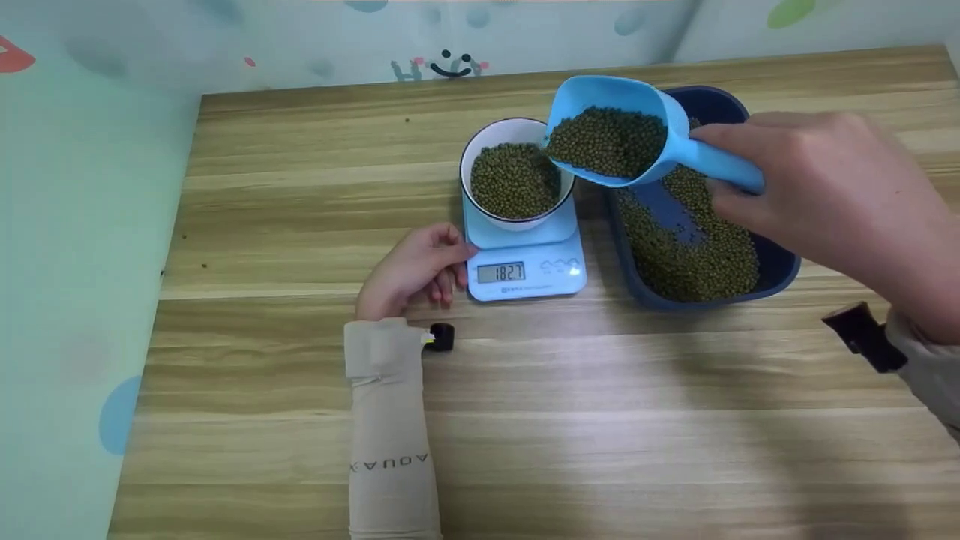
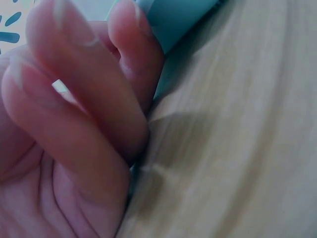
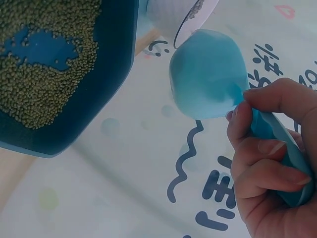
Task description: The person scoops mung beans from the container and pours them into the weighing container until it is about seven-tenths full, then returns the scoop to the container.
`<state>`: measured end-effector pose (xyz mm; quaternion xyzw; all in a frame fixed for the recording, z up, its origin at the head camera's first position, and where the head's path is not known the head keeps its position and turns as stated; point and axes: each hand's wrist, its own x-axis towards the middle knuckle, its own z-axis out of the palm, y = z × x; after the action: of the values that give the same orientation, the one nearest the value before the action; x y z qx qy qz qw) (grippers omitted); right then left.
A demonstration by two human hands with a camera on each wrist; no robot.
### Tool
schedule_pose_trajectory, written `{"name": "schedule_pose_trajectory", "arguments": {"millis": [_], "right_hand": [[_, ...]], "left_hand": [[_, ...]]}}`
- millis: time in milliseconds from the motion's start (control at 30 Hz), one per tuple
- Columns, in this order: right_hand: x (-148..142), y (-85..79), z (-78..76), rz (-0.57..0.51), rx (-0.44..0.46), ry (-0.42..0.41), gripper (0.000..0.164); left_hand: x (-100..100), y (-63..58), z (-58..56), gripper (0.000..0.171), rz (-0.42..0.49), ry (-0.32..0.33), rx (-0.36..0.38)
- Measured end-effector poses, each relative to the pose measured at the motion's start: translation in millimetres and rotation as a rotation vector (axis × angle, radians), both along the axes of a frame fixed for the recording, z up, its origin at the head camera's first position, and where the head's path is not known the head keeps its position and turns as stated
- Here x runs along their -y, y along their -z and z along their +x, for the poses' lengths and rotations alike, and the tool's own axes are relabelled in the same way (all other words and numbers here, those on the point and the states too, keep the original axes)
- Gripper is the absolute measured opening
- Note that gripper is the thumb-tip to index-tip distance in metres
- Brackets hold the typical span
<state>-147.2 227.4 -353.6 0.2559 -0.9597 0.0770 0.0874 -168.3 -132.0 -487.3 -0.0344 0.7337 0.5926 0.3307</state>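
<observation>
My right hand [image 1: 832,180] grips the handle of a light blue scoop [image 1: 679,124] heaped with mung beans [image 1: 611,142]. The scoop's lip hangs at the right rim of a white bowl [image 1: 499,133], which holds more mung beans. Under the bowl is a pale blue kitchen scale [image 1: 555,281], its display reading 182.7. My left hand [image 1: 409,266] holds the scale's left edge between thumb and forefinger, other fingers curled. In the left wrist view, these fingers [image 2: 89,99] lie by the tabletop. From the right wrist, the scoop's underside [image 3: 208,74] shows beside the bowl.
A dark blue tub [image 1: 645,296] of mung beans stands right of the scale, partly beneath the scoop and right hand. Several stray beans lie on the wooden table [image 1: 277,412] at the left. A patterned wall covering [image 1: 322,45] runs behind the table.
</observation>
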Motion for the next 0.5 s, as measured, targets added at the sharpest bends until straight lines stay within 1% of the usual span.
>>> {"name": "schedule_pose_trajectory", "arguments": {"millis": [367,500], "right_hand": [[4.4,-1.9,-1.3,0.017,0.018,0.012,0.038],[5.7,-3.4,-2.0,0.015,0.004,0.004,0.038]], "left_hand": [[0.6,-1.2,0.7,0.021,-0.003,0.009,0.003],[0.6,-0.1,-0.4,0.021,-0.017,0.014,-0.009]]}}
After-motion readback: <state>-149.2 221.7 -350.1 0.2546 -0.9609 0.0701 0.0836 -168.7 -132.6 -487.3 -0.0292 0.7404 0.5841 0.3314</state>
